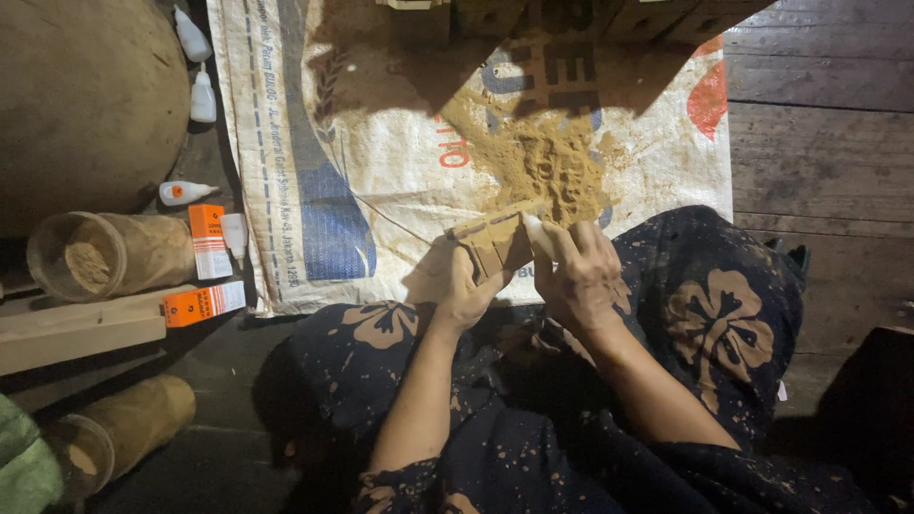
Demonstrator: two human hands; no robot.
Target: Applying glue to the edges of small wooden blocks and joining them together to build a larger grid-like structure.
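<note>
I see my two hands low down in the middle, over my lap. My left hand [464, 290] is wrapped around a small wooden piece [495, 240] and holds it from below. My right hand [579, 276] is curled tight on a small white bottle [539, 233], and the bottle tip touches the top of the wooden piece. The wooden piece sits between both hands, just above the near edge of a big white sack [381, 162] that lies flat on the floor.

On the sack, just past my hands, there is a heap of brown sawdust [552, 167]. The far edge of the sack is dark with shadow, and I cannot tell what the wooden shapes up there are.

My legs are covered with a dark cloth with flowers [724, 324].

By the left edge of the sack, on the floor, I see more small white bottles [202, 95], two orange and white boxes [208, 241], and a clear jar [105, 252] on its side with brown dust in it. A wooden plank [76, 333] lies next to the jar. Another jar [114, 433] lies near the bottom left corner. The floor [819, 143] on the right is made of dark wooden boards.
</note>
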